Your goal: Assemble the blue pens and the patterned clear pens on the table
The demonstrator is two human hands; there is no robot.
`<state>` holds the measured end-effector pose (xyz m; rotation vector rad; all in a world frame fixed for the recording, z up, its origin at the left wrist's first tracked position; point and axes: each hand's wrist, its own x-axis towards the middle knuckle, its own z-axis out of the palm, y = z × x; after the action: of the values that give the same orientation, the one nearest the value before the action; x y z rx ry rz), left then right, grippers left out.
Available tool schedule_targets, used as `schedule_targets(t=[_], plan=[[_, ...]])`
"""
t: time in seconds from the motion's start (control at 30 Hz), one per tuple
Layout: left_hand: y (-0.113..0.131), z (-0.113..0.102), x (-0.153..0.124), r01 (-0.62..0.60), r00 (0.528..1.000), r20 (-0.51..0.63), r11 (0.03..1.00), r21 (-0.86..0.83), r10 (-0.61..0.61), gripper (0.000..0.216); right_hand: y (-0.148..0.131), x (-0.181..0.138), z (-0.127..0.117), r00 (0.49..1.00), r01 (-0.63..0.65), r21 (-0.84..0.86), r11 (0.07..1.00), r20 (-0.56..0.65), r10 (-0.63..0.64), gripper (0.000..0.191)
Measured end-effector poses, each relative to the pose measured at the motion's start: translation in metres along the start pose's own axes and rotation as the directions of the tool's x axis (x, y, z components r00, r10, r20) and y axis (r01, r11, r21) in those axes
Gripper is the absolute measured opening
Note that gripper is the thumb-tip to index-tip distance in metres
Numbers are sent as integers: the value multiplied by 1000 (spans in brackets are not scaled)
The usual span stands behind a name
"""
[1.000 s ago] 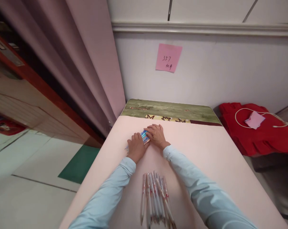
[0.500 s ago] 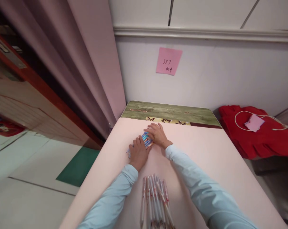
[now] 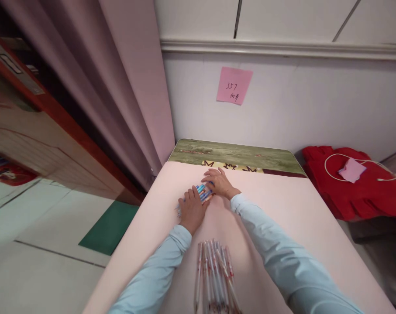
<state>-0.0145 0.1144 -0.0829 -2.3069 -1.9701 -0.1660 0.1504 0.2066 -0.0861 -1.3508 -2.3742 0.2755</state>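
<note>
Several blue pens with some orange on them lie in a slanting bundle on the pale table cover. My left hand is wrapped over the near-left part of the bundle, and the tips poke out past its fingers. At the bundle's far-right end, my right hand curls its fingers over the pen ends. Both palms hide much of the bundle. Closer to me lies a second group of clear pens with red marks, pointing away from me and untouched by either hand.
The pale cover leaves a green wood-patterned strip showing at the table's back edge. Behind it, a pink note is stuck on the wall. Red cloth with a white cable lies at right; a pink curtain hangs at left.
My right hand's fingers have shifted slightly around the ends of the blue pens. The left hand keeps its place on the bundle. The whole view has moved a little.
</note>
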Motion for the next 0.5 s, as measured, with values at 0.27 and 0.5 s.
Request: schedule_targets(t=[0.27, 0.5], plan=[[-1, 5, 5, 40, 999, -2, 999, -24, -40, 69, 9, -27, 0, 1000, 15, 27, 1000, -25, -15, 23], [1, -1, 3, 34, 999, 40, 999, -7, -34, 67, 17, -41, -8, 997, 55, -77, 996, -59, -60, 25]])
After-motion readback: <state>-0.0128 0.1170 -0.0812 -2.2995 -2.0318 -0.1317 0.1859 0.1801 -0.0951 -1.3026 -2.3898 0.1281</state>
